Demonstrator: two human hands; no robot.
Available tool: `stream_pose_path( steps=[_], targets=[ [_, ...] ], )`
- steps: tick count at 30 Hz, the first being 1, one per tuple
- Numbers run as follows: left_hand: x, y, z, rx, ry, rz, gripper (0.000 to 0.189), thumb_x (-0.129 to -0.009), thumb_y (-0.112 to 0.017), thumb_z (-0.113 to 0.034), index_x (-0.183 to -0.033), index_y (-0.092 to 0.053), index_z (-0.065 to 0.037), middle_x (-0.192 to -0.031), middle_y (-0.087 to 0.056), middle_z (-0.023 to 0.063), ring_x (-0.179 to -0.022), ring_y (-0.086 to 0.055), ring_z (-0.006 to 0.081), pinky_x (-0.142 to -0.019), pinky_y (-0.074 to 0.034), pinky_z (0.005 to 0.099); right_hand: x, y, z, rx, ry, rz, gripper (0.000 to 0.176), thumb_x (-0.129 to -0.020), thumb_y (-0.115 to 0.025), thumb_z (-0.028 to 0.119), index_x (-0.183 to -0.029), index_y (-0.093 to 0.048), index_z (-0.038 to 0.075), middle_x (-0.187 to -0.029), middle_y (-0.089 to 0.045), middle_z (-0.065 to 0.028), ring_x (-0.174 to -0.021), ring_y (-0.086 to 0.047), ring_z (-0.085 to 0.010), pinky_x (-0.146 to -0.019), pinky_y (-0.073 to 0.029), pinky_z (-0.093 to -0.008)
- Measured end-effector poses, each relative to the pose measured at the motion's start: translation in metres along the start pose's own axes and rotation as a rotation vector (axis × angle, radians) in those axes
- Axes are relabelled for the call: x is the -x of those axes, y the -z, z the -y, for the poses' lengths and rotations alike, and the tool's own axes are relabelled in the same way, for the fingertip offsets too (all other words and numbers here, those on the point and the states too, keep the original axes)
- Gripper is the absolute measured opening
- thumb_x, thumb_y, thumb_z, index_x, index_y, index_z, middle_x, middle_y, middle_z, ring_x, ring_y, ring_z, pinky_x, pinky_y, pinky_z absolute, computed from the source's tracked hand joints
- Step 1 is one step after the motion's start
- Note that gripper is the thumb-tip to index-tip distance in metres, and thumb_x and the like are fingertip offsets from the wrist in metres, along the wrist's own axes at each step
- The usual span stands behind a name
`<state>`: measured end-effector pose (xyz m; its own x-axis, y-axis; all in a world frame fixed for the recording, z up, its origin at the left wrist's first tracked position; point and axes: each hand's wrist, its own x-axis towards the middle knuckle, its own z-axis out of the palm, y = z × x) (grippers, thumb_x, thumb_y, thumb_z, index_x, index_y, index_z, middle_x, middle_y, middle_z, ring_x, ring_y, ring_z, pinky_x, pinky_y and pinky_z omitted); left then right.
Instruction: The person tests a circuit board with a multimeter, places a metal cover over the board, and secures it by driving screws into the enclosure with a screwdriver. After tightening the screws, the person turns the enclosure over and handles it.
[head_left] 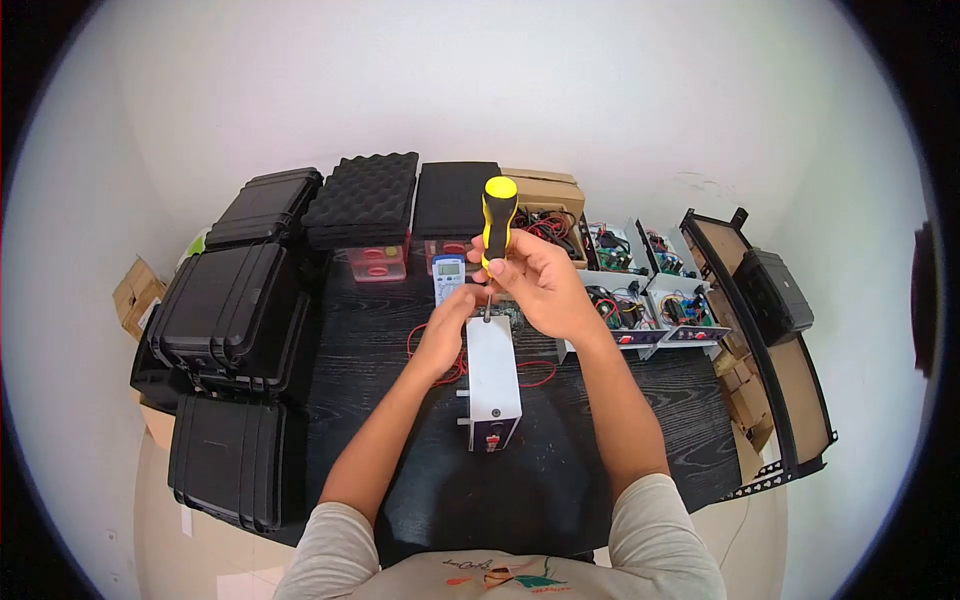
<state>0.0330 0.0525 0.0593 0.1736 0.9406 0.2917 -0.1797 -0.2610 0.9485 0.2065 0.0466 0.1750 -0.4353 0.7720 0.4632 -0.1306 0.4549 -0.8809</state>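
A yellow and black screwdriver [497, 215] stands upright with its shaft pointing down at the far end of a white metal box [492, 365]. My right hand [540, 285] is closed around the lower part of its handle. Beside the shaft, my left hand [447, 330] rests at the box's far left edge, its fingertips bunched near the screwdriver tip. One dark screw [496, 412] shows on the near end of the box top. The box's front panel carries a red switch [493, 441]. Behind my left hand lies a multimeter [448, 276] with red leads.
Black hard cases [225, 310] are stacked on the left. Several opened units with circuit boards [625, 310] sit at the right back. Foam sheets [365, 195] lie on red drawer boxes [378, 264], near a carton of wires [545, 185]. A metal-framed shelf [790, 400] leans at the right.
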Motion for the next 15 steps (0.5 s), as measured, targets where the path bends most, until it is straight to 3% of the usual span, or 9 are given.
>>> stream_pose_path(
  steps=[1, 5, 8, 11, 14, 15],
  targets=[
    [-0.005, 0.0, -0.002, 0.067, 0.154, 0.098, 0.049, -0.113, -0.037, -0.036, -0.115, -0.071, 0.0, -0.116, -0.071, 0.0094, -0.109, -0.065, 0.019, -0.097, -0.05, 0.0347, 0.0, 0.003, -0.004, 0.004, 0.009, 0.014, 0.029, -0.107, -0.067, 0.013, -0.133, -0.064, 0.0, -0.119, -0.074, -0.0067, -0.103, -0.071, -0.0107, -0.086, -0.059, -0.028],
    [-0.011, -0.007, 0.002, 0.24, 0.309, 0.226, 0.059, -0.114, -0.034, -0.043, -0.108, -0.073, 0.001, -0.1, -0.076, 0.0143, -0.092, -0.073, 0.0217, -0.085, -0.057, 0.0357, 0.0, 0.007, -0.005, 0.038, -0.041, 0.0, 0.033, -0.102, -0.073, 0.008, -0.132, -0.063, 0.0, -0.12, -0.074, -0.0083, -0.103, -0.072, -0.0115, -0.085, -0.06, -0.0276],
    [-0.012, -0.007, 0.01, 0.228, 0.302, 0.164, 0.061, -0.114, -0.033, -0.043, -0.105, -0.074, 0.001, -0.094, -0.076, 0.016, -0.084, -0.074, 0.024, -0.08, -0.059, 0.0362, 0.002, 0.002, -0.004, 0.063, -0.095, -0.092, 0.034, -0.095, -0.081, 0.004, -0.124, -0.063, 0.0, -0.11, -0.074, -0.0055, -0.095, -0.07, -0.0086, -0.08, -0.059, -0.0265],
    [-0.01, -0.009, 0.003, 0.232, 0.352, 0.115, 0.061, -0.114, -0.032, -0.042, -0.105, -0.074, 0.002, -0.093, -0.076, 0.0161, -0.084, -0.074, 0.0234, -0.078, -0.059, 0.0369, -0.001, 0.001, -0.019, 0.18, 0.115, -0.172, 0.035, -0.09, -0.086, 0.003, -0.116, -0.062, 0.001, -0.103, -0.07, -0.0023, -0.089, -0.066, -0.006, -0.076, -0.058, -0.0262],
    [-0.012, -0.01, 0.008, 0.202, 0.304, 0.125, 0.063, -0.114, -0.032, -0.044, -0.105, -0.074, 0.002, -0.092, -0.076, 0.0162, -0.083, -0.074, 0.023, -0.077, -0.059, 0.0365, -0.011, -0.007, -0.026, 0.134, 0.25, -0.246, 0.028, -0.092, -0.085, 0.009, -0.109, -0.064, 0.0, -0.092, -0.071, -0.0026, -0.077, -0.063, -0.0032, -0.065, -0.051, -0.0226],
    [-0.011, -0.01, 0.006, 0.22, 0.304, 0.123, 0.063, -0.114, -0.032, -0.044, -0.106, -0.074, 0.002, -0.092, -0.076, 0.0162, -0.083, -0.074, 0.0228, -0.076, -0.059, 0.0362, -0.011, -0.005, -0.023, 0.109, 0.182, -0.205, 0.029, -0.093, -0.084, 0.009, -0.111, -0.064, 0.0, -0.097, -0.07, -0.0023, -0.081, -0.064, -0.0038, -0.068, -0.053, -0.0232]
  ],
)
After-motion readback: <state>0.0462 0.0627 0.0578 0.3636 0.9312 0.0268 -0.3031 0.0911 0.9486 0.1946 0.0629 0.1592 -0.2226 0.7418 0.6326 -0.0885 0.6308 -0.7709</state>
